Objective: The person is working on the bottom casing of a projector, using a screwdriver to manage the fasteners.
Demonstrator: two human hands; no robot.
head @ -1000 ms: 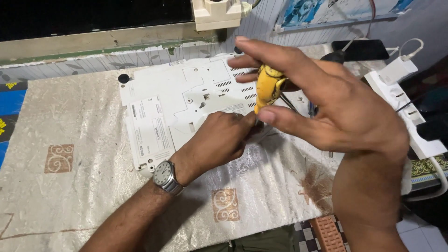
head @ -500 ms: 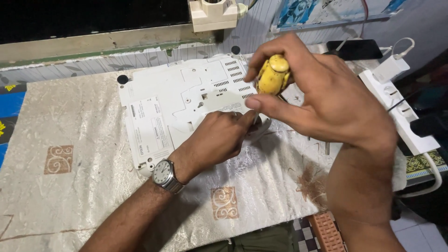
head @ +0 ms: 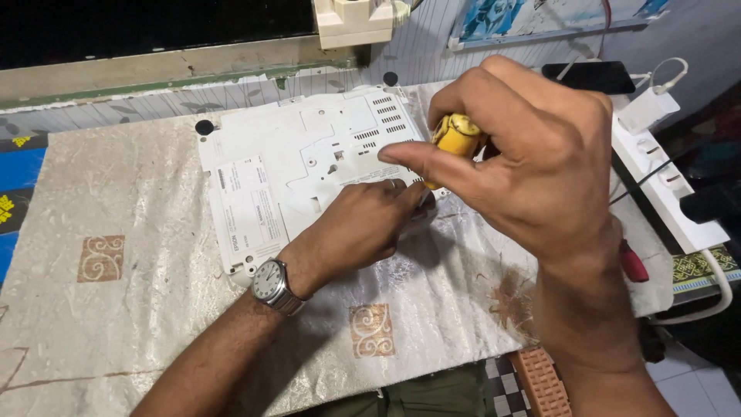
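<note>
Spread across our worktable is a pale, shiny cloth with brown scroll-pattern squares (head: 116,309), and behind it runs a wooden ledge under a dark window. On the cloth lies a white plastic device casing (head: 309,166), turned underside up, with vent slots, moulded panels and a printed label near its left end; two small black feet show at its far corners. Our left hand (head: 363,228) rests palm down on the near right part of the casing, fingers curled against its edge, a silver wristwatch with a white dial (head: 270,284) on the wrist. Our right hand (head: 532,162) hovers above and just right of it, fingers and thumb clamped together around the yellow handle of a screwdriver (head: 455,137); the handle stands roughly upright over the casing's right edge, and its shaft is hidden behind the two hands, so we cannot tell where the tip sits. The left hand's own grip is closed loosely on the casing, pressing rather than lifting. To the right, a white power strip (head: 664,181) lies along the table edge with a white charger plugged in and a black phone (head: 590,76) beyond it. A red-handled tool (head: 633,262) peeks out just beside our right wrist.
</note>
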